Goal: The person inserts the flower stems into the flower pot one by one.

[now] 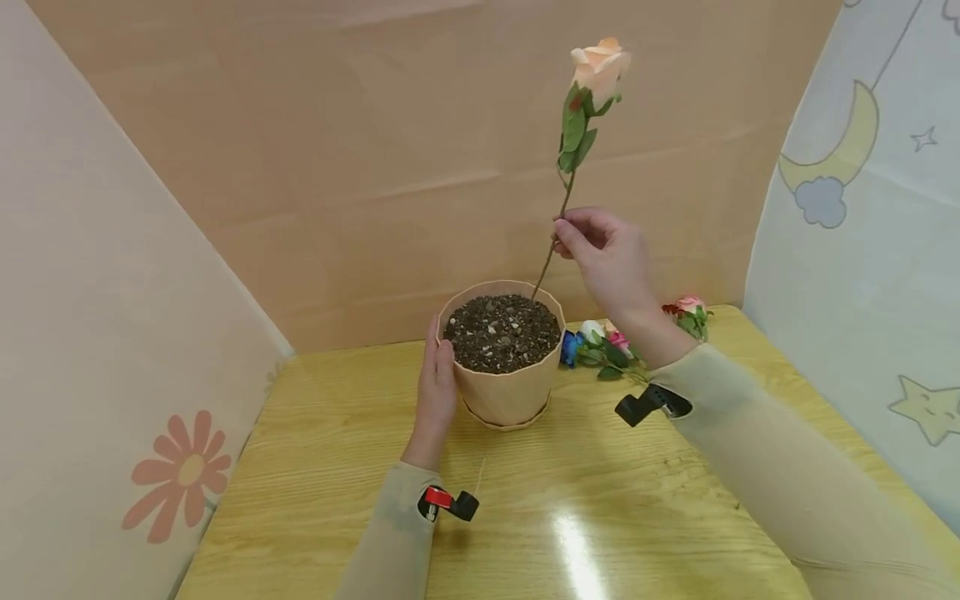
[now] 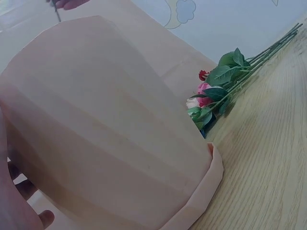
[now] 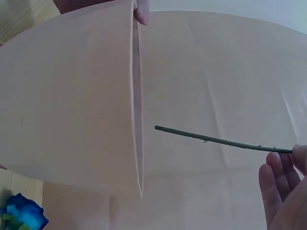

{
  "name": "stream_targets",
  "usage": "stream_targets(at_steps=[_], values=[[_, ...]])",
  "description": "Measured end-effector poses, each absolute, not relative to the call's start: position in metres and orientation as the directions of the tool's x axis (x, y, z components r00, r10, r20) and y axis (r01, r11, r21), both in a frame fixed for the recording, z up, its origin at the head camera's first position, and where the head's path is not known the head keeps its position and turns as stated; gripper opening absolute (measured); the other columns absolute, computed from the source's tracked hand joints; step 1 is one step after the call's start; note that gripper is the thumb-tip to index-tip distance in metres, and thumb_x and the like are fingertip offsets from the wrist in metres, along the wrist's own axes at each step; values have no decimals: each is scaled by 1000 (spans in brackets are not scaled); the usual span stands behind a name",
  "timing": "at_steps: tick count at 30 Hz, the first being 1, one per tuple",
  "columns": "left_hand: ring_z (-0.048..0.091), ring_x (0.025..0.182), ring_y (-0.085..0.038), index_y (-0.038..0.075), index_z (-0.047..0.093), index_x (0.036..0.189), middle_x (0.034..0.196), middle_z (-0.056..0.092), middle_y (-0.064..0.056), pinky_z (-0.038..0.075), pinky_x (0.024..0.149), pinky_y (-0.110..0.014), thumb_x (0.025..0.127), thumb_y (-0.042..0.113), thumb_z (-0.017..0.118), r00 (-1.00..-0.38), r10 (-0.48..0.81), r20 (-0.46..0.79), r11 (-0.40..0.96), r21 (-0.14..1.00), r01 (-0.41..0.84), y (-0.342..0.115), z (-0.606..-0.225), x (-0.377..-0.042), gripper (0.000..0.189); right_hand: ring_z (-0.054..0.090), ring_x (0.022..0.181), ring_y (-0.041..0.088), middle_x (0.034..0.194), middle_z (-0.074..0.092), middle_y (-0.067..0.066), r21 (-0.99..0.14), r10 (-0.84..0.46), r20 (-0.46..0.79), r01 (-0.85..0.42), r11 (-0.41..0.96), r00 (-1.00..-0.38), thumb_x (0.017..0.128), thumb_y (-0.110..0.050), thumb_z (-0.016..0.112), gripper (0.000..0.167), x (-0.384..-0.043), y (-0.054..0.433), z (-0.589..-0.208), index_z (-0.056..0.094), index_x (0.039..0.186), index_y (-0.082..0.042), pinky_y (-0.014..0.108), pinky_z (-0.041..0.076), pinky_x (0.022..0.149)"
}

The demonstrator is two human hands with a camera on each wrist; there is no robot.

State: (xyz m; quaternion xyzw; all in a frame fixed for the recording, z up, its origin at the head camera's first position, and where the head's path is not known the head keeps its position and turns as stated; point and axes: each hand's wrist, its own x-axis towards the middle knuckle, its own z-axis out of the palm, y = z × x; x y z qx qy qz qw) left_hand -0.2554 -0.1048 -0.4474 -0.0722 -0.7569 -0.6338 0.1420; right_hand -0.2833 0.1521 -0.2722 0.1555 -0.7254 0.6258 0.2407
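Note:
A peach rose (image 1: 600, 71) with green leaves stands nearly upright, tilted right, over the back of a beige flowerpot (image 1: 502, 396). My right hand (image 1: 607, 250) pinches its stem between thumb and fingers. In the right wrist view, the bare end of the stem (image 3: 206, 138) is apart from the pot's rim. Dark soil with pale bits (image 1: 498, 333) fills the pot, which stands on a matching saucer. My left hand (image 1: 437, 392) holds the pot's left side, thumb near the rim. Its fingers (image 2: 29, 189) are partly hidden in the left wrist view.
Several artificial flowers lie on the wooden table (image 1: 337, 433) right of the pot, among them a blue bloom (image 1: 572, 348), a white one (image 1: 592, 332) and a pink one (image 1: 690, 305). A beige backdrop (image 1: 337, 167) stands behind, with patterned panels at both sides.

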Motion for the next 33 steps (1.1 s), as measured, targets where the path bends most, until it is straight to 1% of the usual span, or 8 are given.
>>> stream_targets(at_steps=[3,6,9,16,18,21,27,33], values=[[27,165,-33,35,19,179,183,19,1,22,132,-60,122,44,33,-949,-71,308,184,939,291,-104,-447,-255,59,76,91,23,110,79,22,-831,42,542,-528,175,-840,109,-17,73,22,-292,140,-275,81,119,2,26,63,87],[28,164,-33,34,19,179,183,19,1,23,132,-60,122,43,33,-946,-74,314,189,936,296,-103,-447,-255,59,76,92,27,108,79,20,-831,20,537,-525,182,-843,109,-15,74,22,-300,129,-279,81,119,3,27,63,86],[28,164,-33,34,19,179,183,19,1,23,132,-60,122,43,33,-945,-77,317,193,935,297,-103,-447,-255,59,77,90,25,106,81,17,-825,2,536,-523,215,-844,108,-15,75,22,-307,118,-283,82,118,3,26,63,84],[27,165,-32,33,19,179,183,19,1,22,132,-58,123,42,32,-948,-78,310,180,939,292,-102,-447,-256,58,76,94,28,103,81,11,-814,-41,513,-501,295,-858,109,-19,75,20,-316,95,-293,84,118,-4,24,58,78],[27,165,-32,32,20,179,183,20,0,22,132,-59,123,42,32,-948,-77,309,181,939,292,-102,-447,-256,58,77,95,29,102,82,9,-796,-52,516,-502,339,-855,109,-20,75,21,-318,89,-296,84,119,-5,26,56,76],[27,165,-33,31,20,179,183,21,-1,22,132,-59,123,41,32,-946,-77,316,187,936,298,-102,-447,-256,58,76,94,24,102,82,7,-761,-60,527,-503,410,-847,109,-22,75,22,-322,82,-299,84,121,-6,31,56,76],[27,165,-32,25,21,179,182,23,-4,22,133,-56,123,35,32,-935,-85,346,188,927,325,-102,-447,-258,58,77,93,20,103,83,7,-702,-74,561,-522,485,-824,109,-24,74,23,-328,72,-304,84,122,-7,41,60,81],[25,165,-32,23,20,179,182,23,-6,21,132,-57,123,33,32,-932,-73,355,192,922,336,-102,-448,-259,58,77,91,21,102,83,6,-660,-88,577,-528,535,-812,110,-25,74,24,-333,69,-315,84,122,-7,43,61,84]])
